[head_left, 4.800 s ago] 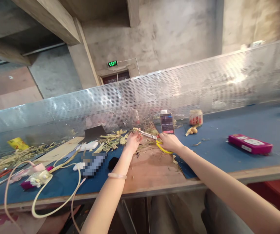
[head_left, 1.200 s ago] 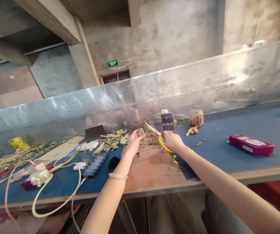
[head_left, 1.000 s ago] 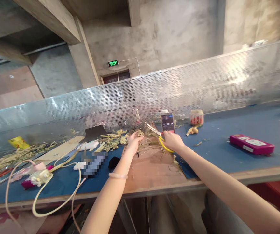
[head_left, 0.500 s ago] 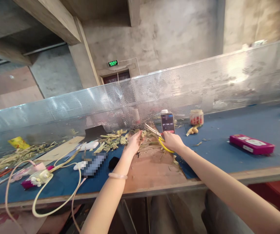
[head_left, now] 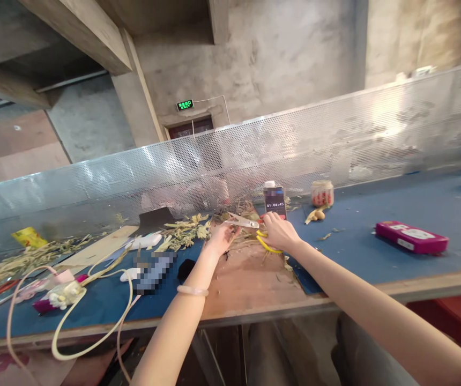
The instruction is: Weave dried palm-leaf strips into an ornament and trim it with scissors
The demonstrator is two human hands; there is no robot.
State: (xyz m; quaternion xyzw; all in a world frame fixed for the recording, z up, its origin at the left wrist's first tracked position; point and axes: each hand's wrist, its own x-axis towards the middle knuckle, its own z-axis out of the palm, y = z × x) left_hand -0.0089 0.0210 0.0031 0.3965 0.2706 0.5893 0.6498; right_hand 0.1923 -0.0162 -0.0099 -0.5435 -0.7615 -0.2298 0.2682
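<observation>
My right hand point(head_left: 281, 231) is closed on the yellow-handled scissors point(head_left: 247, 221), whose blades point left and stand slightly apart. The blades reach over the fingers of my left hand point(head_left: 221, 238), which are bent together around something small that I cannot make out, probably a bit of dried plant. Both hands are above a brown board point(head_left: 250, 284). Dried stems point(head_left: 240, 208) lie on its far part, just beyond my hands. Behind my right hand a phone point(head_left: 274, 199) stands upright, showing a timer.
Dried leaves point(head_left: 186, 231) and a power strip with looping cables point(head_left: 64, 294) are on the left. On the right are a jar point(head_left: 322, 193) and a magenta box point(head_left: 411, 237). A perforated metal screen point(head_left: 198, 161) runs along the back.
The scissors have turned, so their blades lie flatter and farther left, over my left fingers. My right hand has shifted slightly left.
</observation>
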